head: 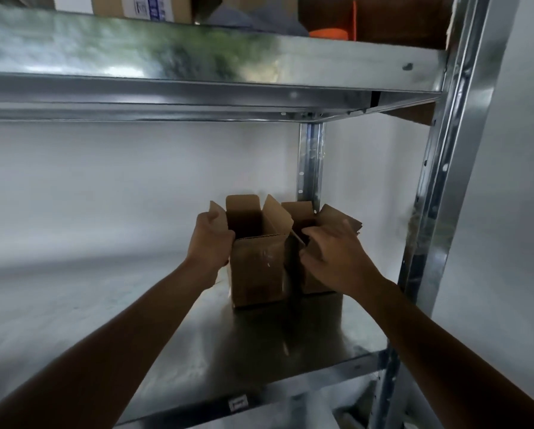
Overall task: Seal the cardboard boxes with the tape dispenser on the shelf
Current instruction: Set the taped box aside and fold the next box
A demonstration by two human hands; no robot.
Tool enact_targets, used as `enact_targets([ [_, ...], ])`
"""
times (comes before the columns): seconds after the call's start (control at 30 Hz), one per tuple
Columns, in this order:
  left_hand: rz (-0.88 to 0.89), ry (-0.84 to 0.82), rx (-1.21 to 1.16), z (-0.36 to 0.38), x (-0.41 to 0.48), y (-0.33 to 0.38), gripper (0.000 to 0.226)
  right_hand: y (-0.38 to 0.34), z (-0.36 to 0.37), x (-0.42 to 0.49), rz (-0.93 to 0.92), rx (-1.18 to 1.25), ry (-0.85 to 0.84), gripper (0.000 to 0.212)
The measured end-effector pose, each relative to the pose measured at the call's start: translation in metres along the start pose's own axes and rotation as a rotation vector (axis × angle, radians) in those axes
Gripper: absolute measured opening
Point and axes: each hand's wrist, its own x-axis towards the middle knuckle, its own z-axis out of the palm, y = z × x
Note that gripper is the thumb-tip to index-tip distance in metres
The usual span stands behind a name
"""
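Note:
Two small cardboard boxes stand side by side on the metal shelf (290, 342), both with their top flaps up. My left hand (211, 239) grips the left side of the nearer left box (259, 270), thumb on its left flap. My right hand (337, 255) reaches between the two boxes, fingers curled at the right edge of the left box, and hides much of the right box (337, 216). An orange object (329, 33) that may be the tape dispenser sits on the upper shelf, partly hidden by the shelf edge.
The upper shelf beam (197, 88) runs across just above the boxes. Steel uprights stand behind the boxes (310, 162) and at the right (439, 187). More cartons (142, 7) sit on the upper shelf. A white wall lies behind.

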Motion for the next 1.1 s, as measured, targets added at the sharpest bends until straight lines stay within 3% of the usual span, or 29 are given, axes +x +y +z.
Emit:
enact_targets([
  [0.17,0.003,0.013,-0.028,-0.003,-0.009,0.005,0.029,-0.004,-0.006,-0.003,0.008,0.013,-0.018,0.032],
  [0.4,0.065,-0.008,0.051,-0.021,-0.014,0.009,0.021,-0.024,-0.021,-0.005,-0.027,0.13,0.077,0.049],
  [0.5,0.186,0.037,0.209,-0.042,-0.013,0.008,0.022,-0.05,-0.026,-0.006,-0.141,0.136,0.129,0.058],
  [0.63,0.318,0.059,0.493,-0.08,-0.016,0.007,0.028,-0.096,-0.02,0.005,-0.313,0.05,0.101,0.055],
  [0.87,0.551,0.245,0.948,-0.185,-0.054,0.003,0.036,-0.2,0.017,0.026,-0.348,0.193,0.01,0.054],
  [1.1,0.436,0.404,1.194,-0.353,-0.127,-0.011,0.044,-0.363,0.051,0.024,-0.455,0.316,-0.11,0.058],
])
